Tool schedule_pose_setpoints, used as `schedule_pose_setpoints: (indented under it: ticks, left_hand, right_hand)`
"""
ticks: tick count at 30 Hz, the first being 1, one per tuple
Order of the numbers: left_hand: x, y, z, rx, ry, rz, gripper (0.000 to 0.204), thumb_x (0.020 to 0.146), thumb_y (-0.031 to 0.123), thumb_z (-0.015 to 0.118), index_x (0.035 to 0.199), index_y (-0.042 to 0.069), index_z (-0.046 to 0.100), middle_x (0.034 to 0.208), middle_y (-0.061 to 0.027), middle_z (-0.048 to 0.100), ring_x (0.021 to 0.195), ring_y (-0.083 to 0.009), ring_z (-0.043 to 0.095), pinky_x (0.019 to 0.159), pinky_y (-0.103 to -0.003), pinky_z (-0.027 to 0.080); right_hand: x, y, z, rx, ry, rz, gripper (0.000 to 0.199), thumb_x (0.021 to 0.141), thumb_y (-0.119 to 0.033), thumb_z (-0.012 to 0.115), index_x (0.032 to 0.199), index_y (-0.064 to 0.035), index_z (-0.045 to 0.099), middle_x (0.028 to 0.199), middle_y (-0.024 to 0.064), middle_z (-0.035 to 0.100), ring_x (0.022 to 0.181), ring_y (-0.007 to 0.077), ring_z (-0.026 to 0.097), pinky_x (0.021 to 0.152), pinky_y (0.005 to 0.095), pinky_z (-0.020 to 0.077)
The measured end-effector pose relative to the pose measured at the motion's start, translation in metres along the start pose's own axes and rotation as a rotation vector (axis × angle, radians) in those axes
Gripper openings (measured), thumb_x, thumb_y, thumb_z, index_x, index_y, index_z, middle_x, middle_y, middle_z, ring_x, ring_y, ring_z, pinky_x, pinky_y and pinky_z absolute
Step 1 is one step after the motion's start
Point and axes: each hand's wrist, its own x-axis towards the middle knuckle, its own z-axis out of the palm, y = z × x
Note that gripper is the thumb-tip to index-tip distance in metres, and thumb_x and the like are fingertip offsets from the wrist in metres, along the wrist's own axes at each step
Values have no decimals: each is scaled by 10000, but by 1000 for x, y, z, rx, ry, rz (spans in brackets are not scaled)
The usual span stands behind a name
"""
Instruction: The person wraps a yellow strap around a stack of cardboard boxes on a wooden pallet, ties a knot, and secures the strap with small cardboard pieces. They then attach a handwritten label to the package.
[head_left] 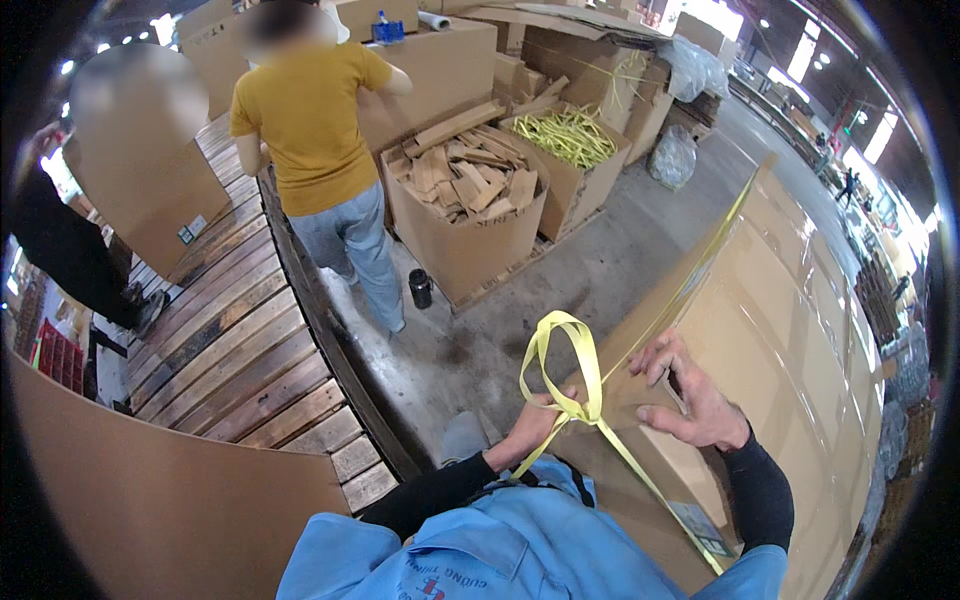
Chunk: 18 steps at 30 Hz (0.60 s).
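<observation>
Left hand [530, 425] closing around a looped yellow strap [593, 385] at the near end of a large carton [790, 300], right hand [695, 400] hovering half-open and empty (thumb apart from curling fingers), dark bottle [420, 289] and scrap-filled box [455, 238] standing beyond, cardboard panel [170, 490] blocking part of a slatted platform [235, 335]

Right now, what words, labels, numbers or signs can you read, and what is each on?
Wording is not copied here, only placed.
Blue shirt: red and dark lettering, partly legible.
Cardboard scrap box: dark printed letters, partly legible.
Standing carton at left: white label, too small to read.
Taped carton at right: pale label, too small to read.
</observation>
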Motion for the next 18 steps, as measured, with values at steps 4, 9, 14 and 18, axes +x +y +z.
schedule_pose_setpoints:
  ticks: [4, 9, 14, 18]
  left_hand:
    - [-11, 3, -1, -66, -38, 78, 303, 1037, 252, 545, 1143, 34, 726, 907, -14, 703, 735, -76, 594, 606, -269, 504]
    - [-7, 5, -11, 41, -81, -31, 362, 1054, 304, 516, 1110, -5, 696, 920, -71, 698, 774, -107, 627, 602, -286, 524]
    - [-17, 23, -32, 420, -185, 227, 390, 1064, 336, 482, 1098, 10, 694, 775, -124, 676, 672, -157, 596, 630, -340, 498]
    - [-8, 36, -48, 315, -103, 53, 392, 1051, 307, 505, 1048, -39, 689, 746, -80, 657, 675, -118, 565, 609, -333, 487]
  right_hand:
    - [5, 1, -8, -23, -48, -36, 364, 796, -102, 734, 1061, -81, 485, 1104, 136, 483, 1076, 306, 469, 967, 417, 393]
    - [15, -2, -14, -81, -86, -111, 394, 779, -93, 714, 1098, -50, 487, 1051, 150, 463, 1055, 324, 451, 957, 433, 395]
    - [20, -7, -16, -96, -139, -23, 396, 787, -118, 725, 1103, -22, 507, 1099, 186, 484, 1068, 349, 458, 907, 469, 460]
    - [30, -24, -23, -115, -149, 39, 561, 789, -289, 798, 1197, -20, 522, 1174, 200, 508, 1195, 380, 450, 977, 464, 450]
